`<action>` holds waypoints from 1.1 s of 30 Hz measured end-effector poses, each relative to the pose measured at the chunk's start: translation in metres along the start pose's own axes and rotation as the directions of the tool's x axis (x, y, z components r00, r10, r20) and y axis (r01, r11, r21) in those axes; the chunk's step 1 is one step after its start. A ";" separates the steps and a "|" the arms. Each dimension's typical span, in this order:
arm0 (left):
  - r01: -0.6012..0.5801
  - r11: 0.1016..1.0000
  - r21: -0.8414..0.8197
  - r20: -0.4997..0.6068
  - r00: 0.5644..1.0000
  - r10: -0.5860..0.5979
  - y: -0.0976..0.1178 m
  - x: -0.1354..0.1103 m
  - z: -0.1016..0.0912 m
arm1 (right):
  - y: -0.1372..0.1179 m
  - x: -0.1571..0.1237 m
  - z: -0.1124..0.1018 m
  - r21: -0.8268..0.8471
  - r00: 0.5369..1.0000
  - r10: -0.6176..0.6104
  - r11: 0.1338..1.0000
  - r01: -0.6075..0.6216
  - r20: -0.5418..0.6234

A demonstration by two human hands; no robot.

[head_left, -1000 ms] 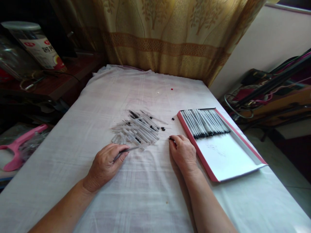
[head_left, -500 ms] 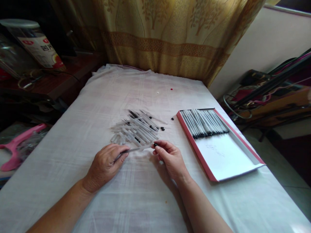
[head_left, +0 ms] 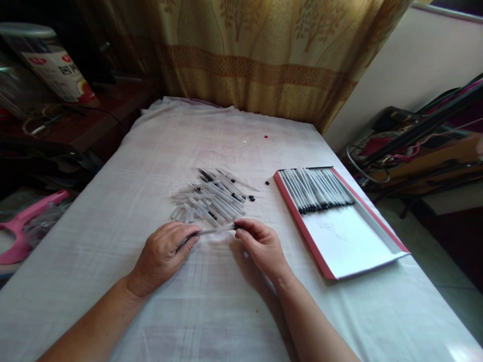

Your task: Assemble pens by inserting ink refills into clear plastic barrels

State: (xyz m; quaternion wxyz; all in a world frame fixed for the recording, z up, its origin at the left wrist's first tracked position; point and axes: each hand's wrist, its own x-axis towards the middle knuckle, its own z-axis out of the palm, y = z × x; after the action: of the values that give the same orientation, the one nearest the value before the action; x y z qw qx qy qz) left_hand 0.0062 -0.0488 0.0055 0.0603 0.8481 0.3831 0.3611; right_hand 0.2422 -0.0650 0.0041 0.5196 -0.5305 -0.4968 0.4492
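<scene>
A pale translucent pen barrel [head_left: 215, 231] lies level between my two hands. My left hand [head_left: 162, 254] is closed round its left part. At the other end, my right hand [head_left: 262, 246] pinches a small black cap [head_left: 236, 227], which touches the barrel's tip. Just beyond my hands is a loose pile of clear pen parts [head_left: 211, 198], some with dark tips. A few small black caps [head_left: 252, 198] lie at the pile's right side. To the right, a shallow red-edged box [head_left: 335, 277] holds a row of pens [head_left: 319, 191] with black ends toward me.
A white cloth covers the table [head_left: 181, 322]. Tiny red [head_left: 266, 137] and white bits lie toward the back. A curtain [head_left: 241, 55] hangs behind. On the left are a dark cabinet [head_left: 109, 108] with a large jar [head_left: 53, 65] and a pink plastic object [head_left: 22, 231].
My right hand has shifted slightly left, bringing the black cap against the barrel's end. My left hand keeps its hold. The view has tilted slightly.
</scene>
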 end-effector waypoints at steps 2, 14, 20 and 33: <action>-0.010 1.000 -0.001 0.001 1.000 0.010 0.000 0.000 0.000 | 0.002 -0.001 -0.003 -0.138 0.990 -0.137 0.981 0.139 0.022; -0.037 0.999 -0.034 -0.003 0.999 0.037 -0.001 0.000 0.000 | 0.004 -0.001 -0.007 -0.442 0.951 -0.266 0.842 0.310 0.159; -0.032 0.998 -0.049 0.013 0.999 0.033 -0.001 0.001 0.000 | 0.003 -0.001 -0.007 -0.505 0.968 -0.145 0.831 0.232 0.205; -0.031 0.999 -0.028 -0.004 1.000 0.031 0.001 0.002 -0.001 | 0.004 -0.002 -0.009 -0.396 0.969 -0.162 0.891 0.224 0.185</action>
State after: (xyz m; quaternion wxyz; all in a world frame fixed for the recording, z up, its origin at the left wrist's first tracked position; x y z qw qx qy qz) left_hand 0.0068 -0.0479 0.0080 0.0658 0.8522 0.3651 0.3690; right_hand 0.2508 -0.0682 0.0010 0.3996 -0.5418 -0.6676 0.3177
